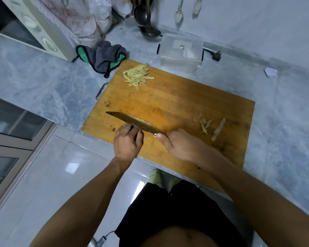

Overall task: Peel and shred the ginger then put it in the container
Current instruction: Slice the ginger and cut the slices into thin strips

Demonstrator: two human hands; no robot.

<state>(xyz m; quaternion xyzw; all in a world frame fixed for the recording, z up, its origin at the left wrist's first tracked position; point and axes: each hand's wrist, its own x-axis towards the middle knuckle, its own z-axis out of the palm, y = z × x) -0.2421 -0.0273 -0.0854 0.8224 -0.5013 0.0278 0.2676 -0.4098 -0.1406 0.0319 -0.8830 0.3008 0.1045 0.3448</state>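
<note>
A wooden cutting board point(185, 98) lies on the marble counter. A pile of shredded ginger point(136, 75) sits at its far left corner. Ginger peel scraps point(212, 126) lie on its right side. My right hand point(178, 145) grips the handle of a cleaver point(132, 122), whose blade is tilted with ginger slices lying on it. My left hand point(127, 141) is against the blade's near side, fingers curled; what they touch is hidden. A clear plastic container point(180, 52) stands open beyond the board.
A grey and green cloth point(103, 56) lies left of the board by a white oven point(25, 27). Ladles point(146, 20) hang behind the container. A plug point(216, 56) and a paper scrap point(270, 72) lie to the right. The counter edge runs under my wrists.
</note>
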